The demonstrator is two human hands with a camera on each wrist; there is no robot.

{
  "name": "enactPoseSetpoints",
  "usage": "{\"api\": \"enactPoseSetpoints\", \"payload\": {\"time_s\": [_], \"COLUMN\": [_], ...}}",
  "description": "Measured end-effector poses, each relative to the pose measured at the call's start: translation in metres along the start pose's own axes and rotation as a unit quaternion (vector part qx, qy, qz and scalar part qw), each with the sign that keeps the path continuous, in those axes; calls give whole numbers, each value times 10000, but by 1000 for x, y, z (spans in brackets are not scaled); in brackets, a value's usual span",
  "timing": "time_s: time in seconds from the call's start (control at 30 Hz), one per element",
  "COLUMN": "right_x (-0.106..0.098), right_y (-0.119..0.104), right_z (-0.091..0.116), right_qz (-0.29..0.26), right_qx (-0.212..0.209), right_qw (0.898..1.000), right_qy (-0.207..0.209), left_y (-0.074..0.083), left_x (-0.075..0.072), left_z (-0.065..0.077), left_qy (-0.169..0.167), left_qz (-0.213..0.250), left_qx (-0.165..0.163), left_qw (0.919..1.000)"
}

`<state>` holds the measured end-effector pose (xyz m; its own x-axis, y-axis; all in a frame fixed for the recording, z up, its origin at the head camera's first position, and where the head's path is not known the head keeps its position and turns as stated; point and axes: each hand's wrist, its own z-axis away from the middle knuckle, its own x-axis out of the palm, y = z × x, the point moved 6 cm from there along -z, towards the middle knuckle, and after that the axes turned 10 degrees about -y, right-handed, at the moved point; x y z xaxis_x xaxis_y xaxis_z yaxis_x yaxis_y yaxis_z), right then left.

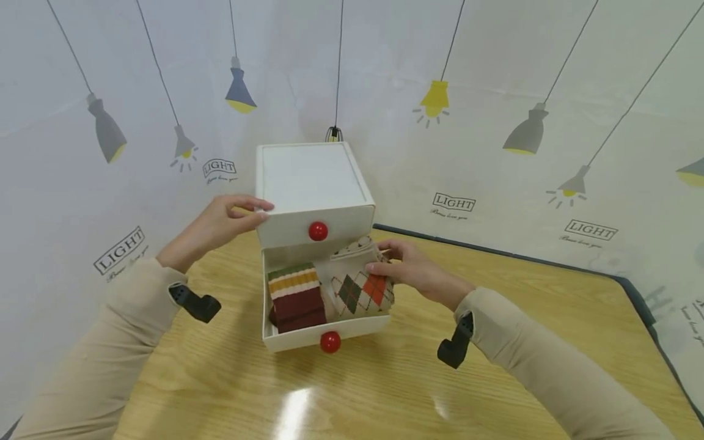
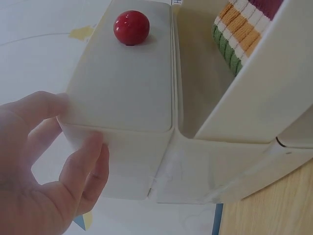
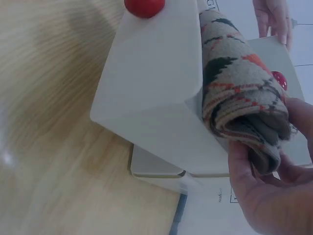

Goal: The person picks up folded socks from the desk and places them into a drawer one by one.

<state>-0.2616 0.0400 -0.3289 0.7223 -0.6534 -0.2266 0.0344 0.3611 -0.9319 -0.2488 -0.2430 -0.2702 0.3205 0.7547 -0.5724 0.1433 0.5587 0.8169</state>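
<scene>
A white two-tier drawer cabinet [image 1: 315, 174] has its upper drawer [image 1: 286, 227] closed and its lower drawer [image 1: 299, 343] pulled out, each with a round red knob. My left hand [image 1: 225, 223] holds the cabinet's upper left front corner between thumb and fingers. My right hand [image 1: 415, 272] grips the right edge of folded beige argyle socks [image 1: 352, 293] in the lower drawer. In the right wrist view, thumb and fingers pinch the end of this roll [image 3: 234, 83], which rises above the drawer wall. Folded maroon socks [image 1: 299, 305] with green, yellow and cream stripes lie in the drawer's left half.
The cabinet stands on a wooden table [image 1: 385, 391] with a dark edge [image 1: 495, 250] at the back. Behind it hangs a pale backdrop [image 1: 385, 73] printed with lamps. A black camera mount [image 1: 195, 304] sits on the left wrist, another [image 1: 456, 342] on the right.
</scene>
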Motion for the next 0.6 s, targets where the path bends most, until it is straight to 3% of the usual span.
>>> {"api": "enactPoseSetpoints", "payload": {"time_s": [0.3,0.6], "right_x": [5,14], "right_y": [-8,-19], "right_z": [-21,-28], "right_qz": [625,1588], "right_qx": [115,-60], "right_qw": [9980,9871], "right_qy": [44,180], "left_y": [3,2], "left_x": [-1,-1], "left_z": [3,3], "left_qy": [2,5], "left_qz": [73,50], "left_qx": [-28,-52], "left_qw": [10000,10000]}}
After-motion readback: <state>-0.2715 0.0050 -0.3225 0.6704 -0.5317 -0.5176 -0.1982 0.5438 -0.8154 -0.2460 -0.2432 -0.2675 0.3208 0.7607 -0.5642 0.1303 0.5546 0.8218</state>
